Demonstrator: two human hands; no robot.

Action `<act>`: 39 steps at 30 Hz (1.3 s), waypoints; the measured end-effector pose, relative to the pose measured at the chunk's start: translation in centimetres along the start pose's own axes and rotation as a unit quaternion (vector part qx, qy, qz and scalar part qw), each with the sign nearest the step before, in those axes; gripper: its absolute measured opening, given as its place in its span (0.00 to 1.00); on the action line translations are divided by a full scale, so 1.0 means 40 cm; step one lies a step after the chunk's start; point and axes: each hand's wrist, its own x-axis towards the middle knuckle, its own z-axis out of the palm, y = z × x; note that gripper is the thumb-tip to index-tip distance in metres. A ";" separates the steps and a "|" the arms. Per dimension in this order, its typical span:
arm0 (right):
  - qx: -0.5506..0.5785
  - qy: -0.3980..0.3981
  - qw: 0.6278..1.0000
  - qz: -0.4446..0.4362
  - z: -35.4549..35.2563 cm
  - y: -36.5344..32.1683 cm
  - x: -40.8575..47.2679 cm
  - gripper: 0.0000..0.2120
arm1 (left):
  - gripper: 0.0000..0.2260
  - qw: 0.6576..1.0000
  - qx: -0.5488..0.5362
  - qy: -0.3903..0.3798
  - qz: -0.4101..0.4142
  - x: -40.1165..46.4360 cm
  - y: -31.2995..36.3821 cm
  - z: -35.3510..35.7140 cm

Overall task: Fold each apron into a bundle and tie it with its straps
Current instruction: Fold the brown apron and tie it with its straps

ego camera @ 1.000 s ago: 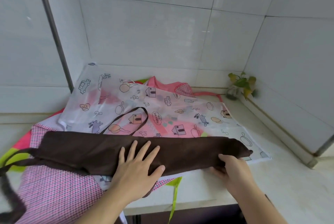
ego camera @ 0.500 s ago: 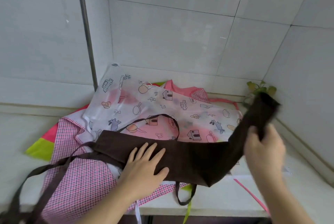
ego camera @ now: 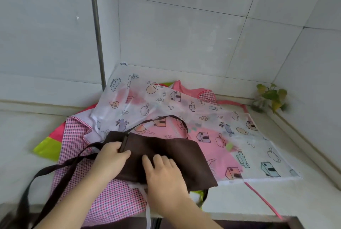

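In the head view, the brown apron [ego camera: 166, 158], folded over into a short thick band, lies on top of a heap of other aprons on the pale counter [ego camera: 276, 199] set in a tiled corner. The left hand [ego camera: 110, 158] sits at the left end of the brown apron, its fingers curled round the doubled edge there and gripping it. The right hand [ego camera: 164, 175] rests on the near middle of the brown apron, fingers fairly straight and close together, pressing the cloth flat. The brown straps [ego camera: 55, 169] trail from the left end of the brown apron toward the near left edge of the counter, and one thin loop [ego camera: 171, 119] arches just behind the brown apron. Directly under the brown apron lie a pink checked apron [ego camera: 77, 155] to its left and a sheer white apron [ego camera: 212, 118] printed with houses and cars behind and to its right. A small leafy plant [ego camera: 271, 97] stands well to the right of the brown apron, in the wall corner. A grey pipe [ego camera: 96, 31] runs up the wall behind and left of it.
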 end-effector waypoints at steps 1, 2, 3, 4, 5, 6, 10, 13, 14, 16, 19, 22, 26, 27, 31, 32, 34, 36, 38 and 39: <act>0.008 0.012 1.000 0.010 -0.012 0.013 -0.011 0.35 | 0.08 1.000 0.016 0.018 0.008 0.007 -0.001 0.003; 0.016 0.029 0.999 0.021 -0.020 0.028 -0.023 0.36 | 0.14 0.999 0.032 0.027 0.009 0.015 -0.001 0.003; 0.017 0.047 0.998 0.032 -0.028 0.048 -0.037 0.36 | 0.20 0.998 0.045 0.030 0.009 0.024 -0.005 0.001; 0.009 0.058 0.997 0.048 -0.039 0.069 -0.053 0.37 | 0.22 0.998 0.059 0.034 0.013 0.032 -0.007 -0.003; -0.002 0.065 0.996 0.068 -0.046 0.091 -0.068 0.37 | 0.22 0.997 0.072 0.035 0.019 0.043 -0.009 -0.008; -0.013 0.068 0.993 0.092 -0.050 0.114 -0.083 0.39 | 0.20 0.996 0.081 0.035 0.027 0.048 -0.012 -0.016; -0.009 0.049 0.982 0.181 -0.040 0.187 -0.119 0.40 | 0.08 0.995 0.067 0.048 0.048 0.063 -0.011 -0.062; 0.014 0.044 0.971 0.237 -0.028 0.222 -0.135 0.35 | 0.09 0.994 0.082 0.055 0.055 0.062 -0.009 -0.077; 0.020 0.050 0.970 0.237 -0.026 0.226 -0.137 0.34 | 0.10 0.992 0.093 0.056 0.060 0.060 -0.009 -0.078; 0.031 0.071 0.972 0.224 -0.022 0.230 -0.139 0.33 | 0.11 0.990 0.113 0.059 0.068 0.061 -0.014 -0.078; 0.055 0.092 0.969 0.224 -0.020 0.228 -0.136 0.31 | 0.14 0.987 0.129 0.067 0.069 0.059 -0.019 -0.076; 0.068 0.069 0.967 0.238 -0.001 0.233 -0.137 0.32 | 0.19 0.983 0.163 0.059 0.058 0.046 -0.021 -0.065; 0.061 0.023 0.970 0.234 0.027 0.238 -0.145 0.30 | 0.23 0.974 0.207 0.071 0.064 0.031 -0.030 -0.053; 0.060 0.020 0.971 0.232 0.031 0.241 -0.146 0.30 | 0.23 0.969 0.225 0.073 0.068 0.025 -0.030 -0.050; 0.083 -0.006 0.966 0.246 0.028 0.243 -0.147 0.26 | 0.20 0.980 0.175 0.079 0.053 0.024 -0.029 -0.047; 0.079 -0.006 0.964 0.252 0.026 0.244 -0.147 0.26 | 0.16 0.985 0.147 0.079 0.050 0.027 -0.023 -0.052; 0.060 0.012 0.967 0.248 0.020 0.243 -0.148 0.25 | 0.09 0.994 0.071 0.072 0.043 0.029 -0.003 -0.065; 0.076 0.050 0.974 0.207 -0.001 0.219 -0.148 0.29 | 0.06 0.997 -0.048 0.051 0.025 0.011 0.041 -0.067; 0.101 0.072 0.981 0.146 -0.038 0.173 -0.136 0.38 | 0.06 0.984 -0.170 0.036 0.041 -0.012 0.106 -0.044; 0.120 0.080 0.981 0.129 -0.059 0.147 -0.127 0.43 | 0.06 0.972 -0.225 0.021 0.059 -0.026 0.147 -0.023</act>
